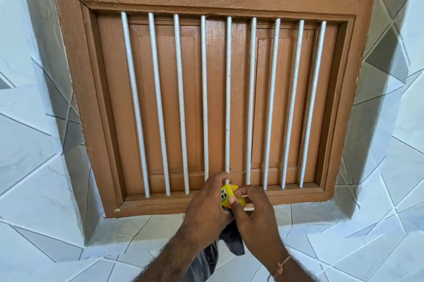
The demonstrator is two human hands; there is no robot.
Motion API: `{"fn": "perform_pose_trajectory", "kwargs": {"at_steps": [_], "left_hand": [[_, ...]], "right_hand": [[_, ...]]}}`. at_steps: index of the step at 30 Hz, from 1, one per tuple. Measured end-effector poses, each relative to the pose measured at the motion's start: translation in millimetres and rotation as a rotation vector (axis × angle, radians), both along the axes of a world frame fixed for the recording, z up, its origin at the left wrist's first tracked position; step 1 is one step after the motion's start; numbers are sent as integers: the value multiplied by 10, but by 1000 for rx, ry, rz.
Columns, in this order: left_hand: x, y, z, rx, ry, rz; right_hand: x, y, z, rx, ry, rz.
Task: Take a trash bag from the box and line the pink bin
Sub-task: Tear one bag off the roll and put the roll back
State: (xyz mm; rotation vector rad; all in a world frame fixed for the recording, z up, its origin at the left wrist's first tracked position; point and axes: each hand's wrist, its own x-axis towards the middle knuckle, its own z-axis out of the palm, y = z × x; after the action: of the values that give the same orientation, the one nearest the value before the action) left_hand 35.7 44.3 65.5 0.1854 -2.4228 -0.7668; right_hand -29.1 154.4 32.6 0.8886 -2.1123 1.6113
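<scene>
A small yellow box (227,197) with black print sits at the sill of a brown wooden window. My left hand (206,210) wraps around its left side, and a black trash bag (231,244) hangs down from under that hand. My right hand (250,215) touches the box's right side, thumb on its front face and fingertips on its top edge. The pink bin is not in view.
The brown shuttered window (206,98) with white vertical bars (227,98) fills the middle of the view. White tiled walls (34,167) with grey line patterns flank it, and a tiled ledge (137,236) lies below the sill.
</scene>
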Motion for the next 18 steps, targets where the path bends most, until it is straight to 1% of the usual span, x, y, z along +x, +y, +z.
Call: {"fn": "perform_pose_trajectory", "kwargs": {"at_steps": [5,8,10,13,15,18], "left_hand": [[-10,-30,-35,6,17,-1],[-25,-17,-86,-34,-1,-21],[-40,-12,-112,-61,-10,-18],[-54,-10,-127,-105,-41,-11],[-61,-26,-141,-165,-60,7],[-7,-168,-240,-165,-118,113]], "right_hand": [[62,22,-35,94,157,1],[67,21,-27,138,174,-35],[51,10,-16,138,145,-33],[-28,-7,-29,59,65,-44],[-126,-30,-88,-20,-35,-85],[-371,-24,-239,-191,-329,-178]]}}
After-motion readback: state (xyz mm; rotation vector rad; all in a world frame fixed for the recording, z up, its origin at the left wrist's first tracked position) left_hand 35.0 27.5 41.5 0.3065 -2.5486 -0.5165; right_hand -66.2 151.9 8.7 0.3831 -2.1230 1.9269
